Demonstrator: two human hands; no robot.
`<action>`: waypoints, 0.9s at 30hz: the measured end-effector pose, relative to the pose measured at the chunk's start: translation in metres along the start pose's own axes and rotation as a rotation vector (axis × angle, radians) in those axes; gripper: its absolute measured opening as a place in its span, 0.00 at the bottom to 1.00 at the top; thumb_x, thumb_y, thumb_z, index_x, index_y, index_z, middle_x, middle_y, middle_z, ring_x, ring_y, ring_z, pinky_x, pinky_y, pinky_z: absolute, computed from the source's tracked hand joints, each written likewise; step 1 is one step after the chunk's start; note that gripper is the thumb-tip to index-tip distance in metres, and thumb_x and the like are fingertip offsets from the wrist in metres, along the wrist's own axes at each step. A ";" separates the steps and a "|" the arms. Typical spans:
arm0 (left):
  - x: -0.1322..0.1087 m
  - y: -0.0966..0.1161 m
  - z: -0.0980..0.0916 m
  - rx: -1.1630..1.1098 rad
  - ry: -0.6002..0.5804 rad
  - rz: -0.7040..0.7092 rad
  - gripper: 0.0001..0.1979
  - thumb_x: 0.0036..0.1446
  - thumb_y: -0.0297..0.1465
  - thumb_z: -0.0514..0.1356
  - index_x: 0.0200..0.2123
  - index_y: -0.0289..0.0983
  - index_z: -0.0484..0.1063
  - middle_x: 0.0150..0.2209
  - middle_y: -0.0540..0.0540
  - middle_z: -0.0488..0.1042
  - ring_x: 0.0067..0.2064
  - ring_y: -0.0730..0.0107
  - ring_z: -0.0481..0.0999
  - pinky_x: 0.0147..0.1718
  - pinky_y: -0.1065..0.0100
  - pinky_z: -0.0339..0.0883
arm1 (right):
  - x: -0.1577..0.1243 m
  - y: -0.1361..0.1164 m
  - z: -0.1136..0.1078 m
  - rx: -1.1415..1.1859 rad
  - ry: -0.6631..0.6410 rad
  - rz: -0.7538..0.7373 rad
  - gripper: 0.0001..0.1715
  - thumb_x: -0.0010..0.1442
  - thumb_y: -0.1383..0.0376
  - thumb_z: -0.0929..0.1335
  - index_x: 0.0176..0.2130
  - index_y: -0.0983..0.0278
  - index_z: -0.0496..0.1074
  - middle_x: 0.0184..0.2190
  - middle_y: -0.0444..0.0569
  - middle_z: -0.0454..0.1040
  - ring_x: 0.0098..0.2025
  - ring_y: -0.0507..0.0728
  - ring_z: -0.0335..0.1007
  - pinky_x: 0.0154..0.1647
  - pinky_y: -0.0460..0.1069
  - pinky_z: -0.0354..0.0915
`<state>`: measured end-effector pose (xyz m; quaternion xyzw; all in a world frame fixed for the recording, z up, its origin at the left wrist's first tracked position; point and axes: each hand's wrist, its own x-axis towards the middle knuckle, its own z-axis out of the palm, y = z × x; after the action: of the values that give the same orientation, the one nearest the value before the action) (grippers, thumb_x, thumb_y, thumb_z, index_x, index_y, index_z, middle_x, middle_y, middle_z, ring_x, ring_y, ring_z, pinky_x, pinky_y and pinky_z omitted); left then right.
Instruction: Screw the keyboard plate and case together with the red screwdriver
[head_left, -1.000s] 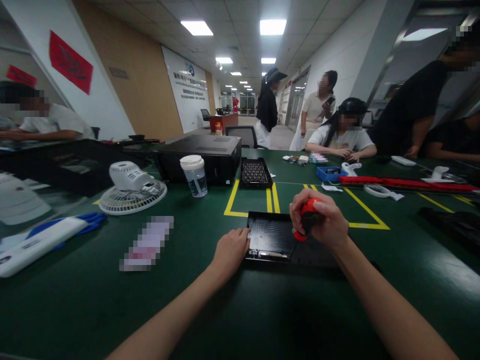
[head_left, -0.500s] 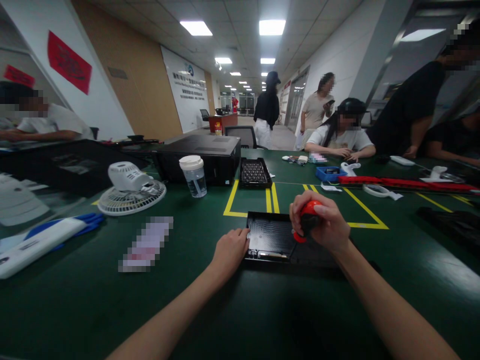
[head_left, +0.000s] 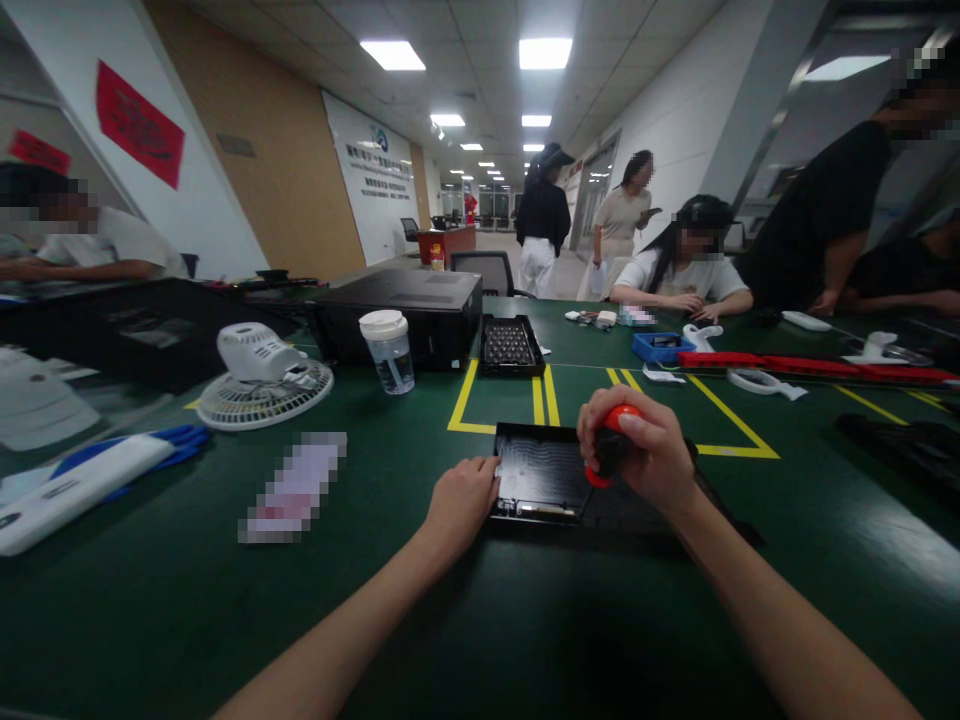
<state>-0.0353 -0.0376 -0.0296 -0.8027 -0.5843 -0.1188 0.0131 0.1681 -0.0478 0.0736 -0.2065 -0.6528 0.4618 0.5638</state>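
Clamping down hard with the right hand (head_left: 649, 455), fingers and thumb shut tight round the red-and-black handle of a screwdriver (head_left: 611, 440), held upright. Directly under that grip, a flat black tray (head_left: 540, 465) lying on the green table (head_left: 525, 620), its right part tucked beneath the fist. Over to the left of the grip, the left hand (head_left: 461, 500) resting knuckles-up against the tray's left edge, fingers curled and touching the rim; pinching it or only leaning on it, cannot tell from this angle. Just beyond the grip, yellow tape (head_left: 463, 396) marking boxes on the table. Farther out past the grip and a bit left, a small black rack (head_left: 510, 345) full of holes, then a black box (head_left: 412, 310) with a lidded cup (head_left: 388, 350) in front of it. Well off to the left of the grip, a white fan (head_left: 259, 385) lying face up. Beyond and right of the grip, a blue bin (head_left: 660, 347) near a seated person's hands.
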 end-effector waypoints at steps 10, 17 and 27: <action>-0.001 -0.001 0.001 -0.008 0.021 0.021 0.15 0.60 0.34 0.46 0.49 0.40 0.64 0.42 0.45 0.71 0.41 0.67 0.70 0.38 0.68 0.65 | 0.000 0.002 0.002 0.014 0.110 -0.029 0.08 0.54 0.64 0.62 0.29 0.65 0.66 0.23 0.46 0.66 0.20 0.51 0.63 0.15 0.45 0.58; 0.000 0.000 0.000 -0.011 0.009 0.019 0.16 0.60 0.33 0.46 0.49 0.40 0.64 0.42 0.45 0.71 0.42 0.67 0.70 0.38 0.68 0.65 | -0.003 -0.001 0.001 0.030 0.133 -0.014 0.08 0.55 0.65 0.61 0.29 0.66 0.66 0.23 0.45 0.66 0.19 0.51 0.63 0.15 0.45 0.58; 0.000 0.000 0.002 0.011 0.024 0.027 0.15 0.60 0.33 0.46 0.48 0.40 0.64 0.41 0.45 0.71 0.41 0.68 0.70 0.37 0.68 0.65 | -0.006 -0.001 -0.005 0.048 0.194 -0.131 0.10 0.53 0.67 0.59 0.28 0.67 0.67 0.20 0.46 0.65 0.17 0.51 0.62 0.13 0.46 0.56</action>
<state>-0.0346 -0.0377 -0.0316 -0.8089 -0.5739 -0.1248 0.0262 0.1749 -0.0510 0.0705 -0.1938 -0.5962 0.4174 0.6579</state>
